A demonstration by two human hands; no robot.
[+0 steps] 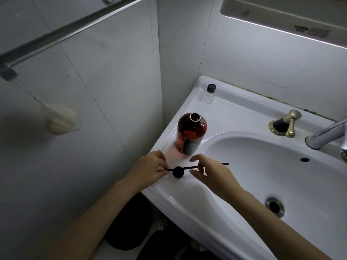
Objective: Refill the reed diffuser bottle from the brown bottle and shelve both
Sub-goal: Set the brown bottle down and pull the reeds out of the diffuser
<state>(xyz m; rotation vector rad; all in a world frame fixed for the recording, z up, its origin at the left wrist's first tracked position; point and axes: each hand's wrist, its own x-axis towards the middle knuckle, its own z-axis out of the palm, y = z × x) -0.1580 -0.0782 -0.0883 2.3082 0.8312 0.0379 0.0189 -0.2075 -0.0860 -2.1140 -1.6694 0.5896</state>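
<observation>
Dark print on underside of white cabinet ledge (311, 30), far right: you can make out "HEN" at start, remainder too blurred. Brown bottle (191, 128), near left, carries black label (190, 146): faint emblem only, no lettering you can read.

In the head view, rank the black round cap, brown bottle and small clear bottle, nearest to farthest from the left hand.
1. Black round cap: on the sink rim beside the left hand, which pinches a black reed stick.
2. Brown bottle: farther back on the rim.
3. Small clear bottle: back corner ledge.
</observation>
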